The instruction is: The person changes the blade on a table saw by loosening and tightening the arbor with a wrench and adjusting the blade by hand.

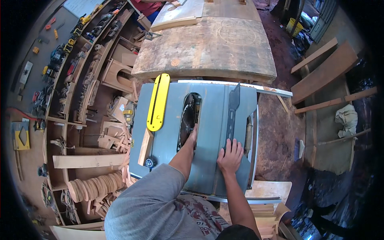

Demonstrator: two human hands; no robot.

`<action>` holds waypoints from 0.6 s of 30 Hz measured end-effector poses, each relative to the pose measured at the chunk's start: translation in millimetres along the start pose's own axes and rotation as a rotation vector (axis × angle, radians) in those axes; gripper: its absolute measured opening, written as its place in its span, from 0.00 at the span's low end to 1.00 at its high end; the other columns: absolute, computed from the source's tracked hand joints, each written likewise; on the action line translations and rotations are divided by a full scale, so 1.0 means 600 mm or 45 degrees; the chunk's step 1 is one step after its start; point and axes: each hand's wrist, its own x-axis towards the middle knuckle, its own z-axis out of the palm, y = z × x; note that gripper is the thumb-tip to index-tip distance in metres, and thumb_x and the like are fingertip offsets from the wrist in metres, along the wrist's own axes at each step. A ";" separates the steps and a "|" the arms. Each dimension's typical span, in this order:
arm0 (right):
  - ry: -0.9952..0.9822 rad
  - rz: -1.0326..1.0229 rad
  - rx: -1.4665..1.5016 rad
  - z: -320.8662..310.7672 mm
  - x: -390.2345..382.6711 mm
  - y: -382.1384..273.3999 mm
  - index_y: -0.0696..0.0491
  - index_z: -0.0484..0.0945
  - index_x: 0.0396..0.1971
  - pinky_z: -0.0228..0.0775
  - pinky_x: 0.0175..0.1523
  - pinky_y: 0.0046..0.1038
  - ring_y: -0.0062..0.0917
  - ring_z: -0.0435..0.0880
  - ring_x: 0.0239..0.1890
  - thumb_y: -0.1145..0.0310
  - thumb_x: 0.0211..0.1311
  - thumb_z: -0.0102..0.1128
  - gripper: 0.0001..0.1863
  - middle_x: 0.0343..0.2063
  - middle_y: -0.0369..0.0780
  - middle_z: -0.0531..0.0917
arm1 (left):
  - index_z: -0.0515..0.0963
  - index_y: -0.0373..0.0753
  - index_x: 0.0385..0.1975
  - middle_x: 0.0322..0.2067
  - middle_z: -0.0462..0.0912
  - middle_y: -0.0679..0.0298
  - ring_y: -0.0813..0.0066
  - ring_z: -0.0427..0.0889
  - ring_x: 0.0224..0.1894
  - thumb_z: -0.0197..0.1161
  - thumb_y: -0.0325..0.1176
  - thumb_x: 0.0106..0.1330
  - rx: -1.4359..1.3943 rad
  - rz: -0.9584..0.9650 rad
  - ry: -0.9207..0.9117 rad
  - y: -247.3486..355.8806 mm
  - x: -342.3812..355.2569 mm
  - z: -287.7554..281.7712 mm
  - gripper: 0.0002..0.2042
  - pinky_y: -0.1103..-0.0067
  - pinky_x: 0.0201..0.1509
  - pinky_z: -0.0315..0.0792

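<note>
A grey table saw [208, 160] stands in front of me, its oval throat opening uncovered and the dark toothed blade [188, 114] showing inside. My left hand [194, 136] reaches into the right side of that opening, beside the blade; its fingers are hidden. My right hand [231, 155] lies palm down on the saw table, fingers stretched out and slightly apart. Its fingertips are by the lower end of a long black slotted push stick [233, 110]. At the table's left, a yellow throat plate [158, 102] lies near a wood strip [145, 148] and a round black tape measure [150, 162].
Beyond the saw is a worn wooden workbench [204, 48], with a person's sleeve [148, 6] at its far left. Shelves of power tools [60, 52] run along the left, above wood offcuts [120, 132]. Boards [324, 72] lean at the right.
</note>
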 end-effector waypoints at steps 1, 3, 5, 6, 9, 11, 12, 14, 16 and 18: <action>0.001 -0.007 -0.003 0.000 0.001 -0.001 0.53 0.76 0.64 0.55 0.76 0.54 0.49 0.69 0.70 0.59 0.63 0.59 0.30 0.66 0.49 0.76 | 0.71 0.40 0.71 0.64 0.80 0.54 0.57 0.80 0.64 0.28 0.71 0.77 -0.004 0.005 -0.007 0.001 0.002 -0.002 0.44 0.62 0.70 0.73; -0.004 -0.014 0.000 0.000 0.002 -0.004 0.53 0.76 0.64 0.56 0.76 0.54 0.49 0.69 0.70 0.59 0.63 0.59 0.29 0.66 0.49 0.76 | 0.71 0.40 0.71 0.64 0.80 0.54 0.57 0.80 0.64 0.28 0.71 0.77 -0.014 0.022 -0.018 0.000 0.010 -0.009 0.44 0.62 0.70 0.73; -0.010 -0.015 -0.002 -0.001 0.003 -0.005 0.53 0.76 0.64 0.56 0.76 0.54 0.49 0.69 0.69 0.59 0.63 0.59 0.29 0.65 0.49 0.76 | 0.71 0.40 0.71 0.64 0.80 0.54 0.57 0.80 0.64 0.28 0.71 0.77 -0.012 0.030 -0.019 -0.003 0.016 -0.014 0.44 0.62 0.70 0.73; -0.007 -0.013 0.001 -0.002 0.003 -0.005 0.54 0.77 0.64 0.56 0.76 0.54 0.49 0.69 0.69 0.59 0.63 0.59 0.29 0.65 0.49 0.76 | 0.71 0.40 0.71 0.64 0.80 0.54 0.57 0.80 0.64 0.28 0.71 0.77 -0.014 0.029 -0.022 -0.005 0.020 -0.015 0.43 0.62 0.70 0.73; -0.004 -0.013 -0.006 -0.003 0.000 -0.003 0.54 0.76 0.64 0.55 0.76 0.54 0.50 0.69 0.69 0.59 0.63 0.59 0.30 0.66 0.49 0.76 | 0.71 0.40 0.71 0.64 0.80 0.54 0.57 0.80 0.64 0.28 0.71 0.77 -0.008 0.030 -0.027 -0.011 0.028 -0.019 0.43 0.62 0.70 0.73; -0.003 -0.013 -0.015 -0.003 -0.003 -0.001 0.54 0.76 0.65 0.55 0.76 0.54 0.50 0.69 0.70 0.59 0.63 0.59 0.30 0.66 0.49 0.75 | 0.71 0.40 0.71 0.64 0.80 0.54 0.57 0.80 0.64 0.27 0.70 0.77 -0.001 0.033 -0.030 -0.013 0.034 -0.021 0.43 0.62 0.70 0.73; -0.018 -0.020 -0.010 -0.004 -0.001 -0.003 0.55 0.75 0.65 0.55 0.76 0.54 0.50 0.68 0.70 0.59 0.64 0.59 0.30 0.66 0.49 0.75 | 0.71 0.40 0.71 0.64 0.80 0.54 0.57 0.80 0.64 0.27 0.70 0.77 0.000 0.038 -0.030 -0.012 0.037 -0.025 0.43 0.62 0.70 0.73; -0.032 -0.025 -0.002 -0.005 0.001 -0.005 0.55 0.75 0.65 0.55 0.76 0.54 0.50 0.68 0.70 0.59 0.64 0.59 0.30 0.67 0.50 0.75 | 0.71 0.40 0.71 0.64 0.80 0.54 0.57 0.80 0.64 0.27 0.70 0.78 0.010 0.048 -0.024 -0.014 0.038 -0.036 0.43 0.62 0.70 0.73; -0.025 -0.033 0.013 -0.005 0.001 -0.007 0.55 0.74 0.66 0.54 0.76 0.55 0.50 0.68 0.70 0.59 0.64 0.59 0.30 0.67 0.50 0.74 | 0.71 0.40 0.72 0.64 0.80 0.54 0.56 0.79 0.65 0.27 0.70 0.78 0.017 0.064 -0.028 -0.018 0.040 -0.042 0.43 0.62 0.70 0.73; -0.025 -0.017 -0.003 -0.006 -0.003 0.001 0.55 0.74 0.66 0.54 0.76 0.55 0.50 0.68 0.70 0.60 0.65 0.59 0.30 0.67 0.50 0.74 | 0.70 0.39 0.72 0.64 0.80 0.53 0.56 0.79 0.65 0.27 0.69 0.79 0.026 0.061 -0.049 -0.022 0.037 -0.025 0.42 0.61 0.70 0.73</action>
